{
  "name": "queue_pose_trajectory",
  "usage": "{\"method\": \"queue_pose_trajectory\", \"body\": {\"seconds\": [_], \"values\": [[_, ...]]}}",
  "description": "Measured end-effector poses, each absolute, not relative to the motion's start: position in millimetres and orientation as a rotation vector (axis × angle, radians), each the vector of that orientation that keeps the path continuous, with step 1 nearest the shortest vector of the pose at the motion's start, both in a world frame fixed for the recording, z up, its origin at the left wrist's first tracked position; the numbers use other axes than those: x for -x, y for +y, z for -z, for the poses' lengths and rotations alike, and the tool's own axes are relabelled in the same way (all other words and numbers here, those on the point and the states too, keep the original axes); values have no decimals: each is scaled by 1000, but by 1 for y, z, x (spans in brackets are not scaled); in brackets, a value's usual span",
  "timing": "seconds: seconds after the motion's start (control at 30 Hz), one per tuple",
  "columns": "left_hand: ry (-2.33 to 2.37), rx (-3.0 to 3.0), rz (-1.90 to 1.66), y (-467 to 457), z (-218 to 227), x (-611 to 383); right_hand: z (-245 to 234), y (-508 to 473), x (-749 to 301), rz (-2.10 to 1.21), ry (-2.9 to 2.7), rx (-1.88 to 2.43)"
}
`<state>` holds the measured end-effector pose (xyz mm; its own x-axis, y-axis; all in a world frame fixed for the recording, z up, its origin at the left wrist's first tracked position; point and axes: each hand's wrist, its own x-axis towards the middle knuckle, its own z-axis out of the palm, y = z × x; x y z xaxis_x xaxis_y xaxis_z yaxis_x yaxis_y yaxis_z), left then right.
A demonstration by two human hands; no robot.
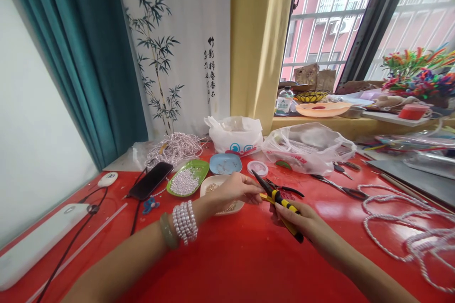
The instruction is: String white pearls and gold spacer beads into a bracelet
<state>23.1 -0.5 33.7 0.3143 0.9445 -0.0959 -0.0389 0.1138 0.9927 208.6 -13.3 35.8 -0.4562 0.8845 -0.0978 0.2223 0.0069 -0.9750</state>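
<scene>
My right hand is wrapped round the black-and-yellow handles of long-nose pliers, whose dark jaws point up and to the left. Close by on the left, the fingers of my left hand are pinched together beside a yellow part of the pliers; whatever they hold is too small to make out. Pearl strands and a pale green bangle circle my left wrist. Under that forearm sits a cream dish of small gold beads, partly covered. Beyond my hands, a second tool with black handles lies on the table.
Around the red table are a green tray of pearl beads, a blue dish, a round lid, a phone, bead strands, plastic bags, scissors and white cord.
</scene>
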Motion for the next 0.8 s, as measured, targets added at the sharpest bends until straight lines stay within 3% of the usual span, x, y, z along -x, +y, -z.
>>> {"method": "queue_pose_trajectory", "body": {"seconds": [0.23, 0.47, 0.53, 0.63, 0.8], "values": [[948, -1253, -925, -1, -30, -24, -29, -15, -205, -1362, -1869, 1227], [908, -1230, -1011, -3, -28, -29, -23, -19, -206, -1763, -1551, 1026], [904, -1215, -1046, -3, -26, -31, -23, -18, -207, -1580, -1717, 1111], [910, -1186, -1092, -4, -25, -30, -20, -4, -213, -1043, -2013, 1319], [963, -1148, -1110, -3, -39, -15, -16, 46, -246, -571, -2091, 1520]]}}
